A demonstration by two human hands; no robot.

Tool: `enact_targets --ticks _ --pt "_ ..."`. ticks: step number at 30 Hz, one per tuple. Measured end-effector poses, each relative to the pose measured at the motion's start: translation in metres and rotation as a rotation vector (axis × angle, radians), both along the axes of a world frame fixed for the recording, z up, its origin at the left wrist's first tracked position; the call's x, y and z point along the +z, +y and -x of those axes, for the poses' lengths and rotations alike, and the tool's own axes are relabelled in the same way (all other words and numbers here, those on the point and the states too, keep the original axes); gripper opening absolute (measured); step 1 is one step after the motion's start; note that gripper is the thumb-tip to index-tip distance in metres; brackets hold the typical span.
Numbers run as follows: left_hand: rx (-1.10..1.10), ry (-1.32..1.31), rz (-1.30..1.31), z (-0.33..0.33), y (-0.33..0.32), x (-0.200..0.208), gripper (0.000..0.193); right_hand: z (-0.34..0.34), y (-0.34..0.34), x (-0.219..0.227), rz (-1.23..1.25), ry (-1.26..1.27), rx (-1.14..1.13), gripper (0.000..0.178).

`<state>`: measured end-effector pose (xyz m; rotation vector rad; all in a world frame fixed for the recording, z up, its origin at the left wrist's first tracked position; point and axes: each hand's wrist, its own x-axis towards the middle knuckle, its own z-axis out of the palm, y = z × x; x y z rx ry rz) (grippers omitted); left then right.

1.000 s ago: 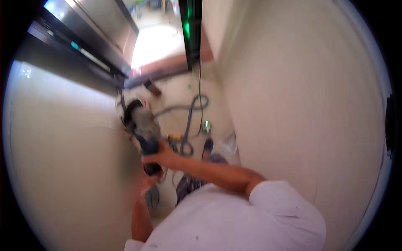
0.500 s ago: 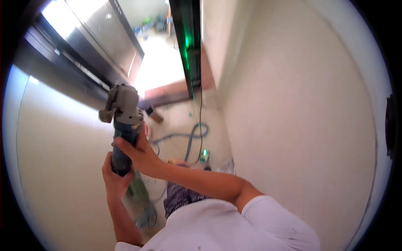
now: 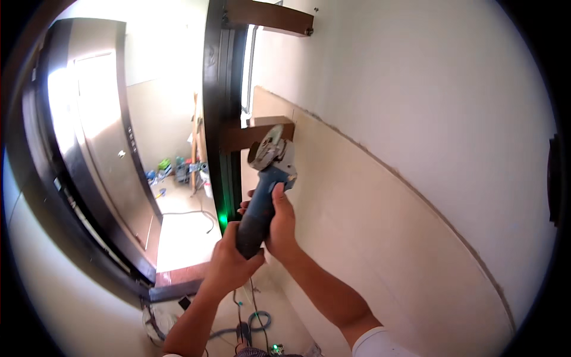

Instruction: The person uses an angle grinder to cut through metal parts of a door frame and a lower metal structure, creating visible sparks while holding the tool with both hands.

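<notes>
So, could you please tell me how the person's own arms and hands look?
The left hand and right hand are bare, and so are the forearms, with nothing visible on the wrists. A short white sleeve begins above the right elbow, at the lower edge.

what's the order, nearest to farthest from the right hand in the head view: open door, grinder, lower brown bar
1. Grinder: held in the right hand.
2. Lower brown bar: ahead, past the grinder.
3. Open door: farther off, on the left.
</notes>
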<state>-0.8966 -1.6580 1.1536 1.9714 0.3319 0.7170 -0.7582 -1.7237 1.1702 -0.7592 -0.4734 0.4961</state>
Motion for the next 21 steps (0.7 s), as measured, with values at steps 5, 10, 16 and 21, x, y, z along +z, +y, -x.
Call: enact_targets --ticks 5,10,16,21 --pt "-0.082 0.015 -0.064 -0.098 0.079 0.055 0.059 -0.091 0.075 0.058 0.078 -0.072 -0.221 0.073" --pt "-0.218 -0.105 -0.079 -0.194 0.146 0.097 0.055 -0.175 0.127 0.121 0.122 -0.155 -0.339 0.074" --pt "-0.378 -0.277 0.036 -0.273 0.178 0.106 0.05 -0.229 0.155 0.172 0.276 -0.182 -0.541 0.073" --pt "-0.392 -0.297 0.058 -0.338 0.18 0.185 0.057 -0.293 0.156 0.263 0.438 -0.344 -0.587 0.037"
